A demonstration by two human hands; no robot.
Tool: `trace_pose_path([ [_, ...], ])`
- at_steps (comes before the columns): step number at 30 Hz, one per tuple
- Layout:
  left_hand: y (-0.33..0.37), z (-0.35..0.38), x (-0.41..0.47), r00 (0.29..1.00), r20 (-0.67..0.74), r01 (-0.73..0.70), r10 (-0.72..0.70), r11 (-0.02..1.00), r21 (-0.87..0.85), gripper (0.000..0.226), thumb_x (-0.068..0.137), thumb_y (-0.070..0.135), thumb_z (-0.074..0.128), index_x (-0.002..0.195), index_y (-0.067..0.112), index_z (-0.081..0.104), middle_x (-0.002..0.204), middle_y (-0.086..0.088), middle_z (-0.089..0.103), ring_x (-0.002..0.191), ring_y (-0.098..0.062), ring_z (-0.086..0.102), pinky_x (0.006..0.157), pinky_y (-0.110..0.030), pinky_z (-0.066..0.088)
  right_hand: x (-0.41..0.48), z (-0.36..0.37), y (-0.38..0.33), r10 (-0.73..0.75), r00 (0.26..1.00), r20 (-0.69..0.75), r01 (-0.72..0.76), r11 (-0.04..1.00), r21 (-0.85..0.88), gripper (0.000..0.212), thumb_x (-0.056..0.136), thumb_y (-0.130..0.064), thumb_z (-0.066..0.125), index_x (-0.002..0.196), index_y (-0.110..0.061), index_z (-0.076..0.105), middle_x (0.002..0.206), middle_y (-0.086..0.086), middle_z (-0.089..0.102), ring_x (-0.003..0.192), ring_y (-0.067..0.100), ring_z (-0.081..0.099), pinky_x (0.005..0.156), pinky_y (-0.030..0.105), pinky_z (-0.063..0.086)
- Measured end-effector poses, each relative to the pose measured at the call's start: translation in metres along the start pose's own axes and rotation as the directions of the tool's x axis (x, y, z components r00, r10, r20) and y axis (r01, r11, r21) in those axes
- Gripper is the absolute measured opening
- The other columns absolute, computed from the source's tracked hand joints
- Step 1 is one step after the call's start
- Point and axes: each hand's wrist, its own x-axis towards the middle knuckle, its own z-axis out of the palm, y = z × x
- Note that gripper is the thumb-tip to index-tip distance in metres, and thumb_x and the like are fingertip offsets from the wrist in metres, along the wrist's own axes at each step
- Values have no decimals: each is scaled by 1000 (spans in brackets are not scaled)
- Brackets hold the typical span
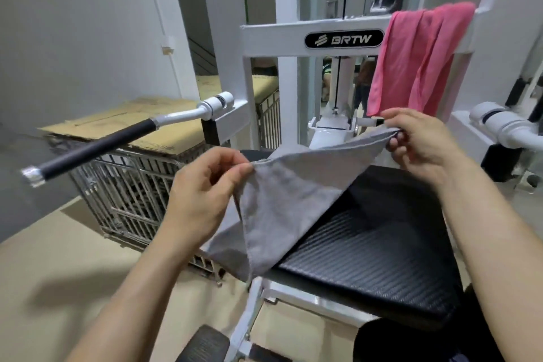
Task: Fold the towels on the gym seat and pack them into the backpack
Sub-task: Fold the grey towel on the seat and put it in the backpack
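1. White machine frame (273,35) stands directly behind the seat. The black badge (343,38) on its crossbar reads BRTW.
2. Pink towel (417,59) is draped over the right end of that crossbar and hangs in loose folds. Its lower edge ends just behind the right hand.
3. A handle bar (97,147) with a black grip and a metal end cap juts out from the frame's left side. It lies left of the left hand and apart from it. A second white arm (505,126) enters at the right edge, near the right hand but not touching it.
4. Wire cage (132,197) sits on the floor left of the seat, near the wall. Flattened cardboard (123,123) lies across its top. Dark shapes show behind the bars; I cannot tell what they are.
5. Gym seat (382,244) is a black ribbed pad on a white support. Its near and right parts are uncovered.
6. Grey towel (282,203) is held up over the seat's left and far part. Its top edge runs taut between the two hands, lower at the left and higher at the right. The rest hangs to a point past the seat's front-left corner. I cannot tell whether the cloth touches the pad.
7. Left hand (202,194) pinches the towel's upper edge between thumb and curled fingers.
8. Right hand (420,141) pinches the far corner, fingers curled round the cloth.
9. A dark object (411,341) lies at the lower edge under the seat; not identifiable.
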Motion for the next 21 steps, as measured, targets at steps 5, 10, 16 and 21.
trace_pose_path([
  [5, 49, -43, 11, 998, -67, -39, 14, 920, -390, 9, 79, 27, 69, 71, 28, 72, 56, 13, 56, 48, 1, 45, 45, -11, 37, -31, 32, -57, -268, 963, -16, 246, 855, 457, 16, 89, -10, 62, 75, -15, 59, 49, -5, 56, 42, 5, 55, 34, 11, 28],
  [10, 71, -71, 33, 968, -234, -85, -85, 769, -633, 25, 88, 4, 58, 74, 17, 74, 58, 2, 56, 47, -4, 44, 41, -13, 34, -49, 58, -120, -585, 811, 17, 571, 797, 196, 6, 85, -16, 69, 82, -19, 64, 58, -6, 64, 52, 7, 63, 41, 16, 35],
  [16, 7, -73, 73, 933, -240, 130, -268, 874, -469, 27, 89, -1, 52, 77, 17, 68, 58, 1, 56, 46, -8, 43, 44, -18, 36, 19, 114, -101, -472, 844, 255, 520, 603, -604, 11, 65, -7, 67, 76, -7, 70, 67, 11, 68, 56, 26, 65, 45, 34, 53],
  [21, -115, -47, 84, 860, -133, 480, -493, 869, -116, 26, 86, 2, 47, 75, 15, 67, 66, -4, 60, 60, -17, 52, 52, -28, 43, 84, 127, 31, -135, 964, 229, 252, 187, -950, 16, 85, -15, 56, 71, -9, 52, 67, 7, 51, 73, 28, 52, 53, 25, 33],
])
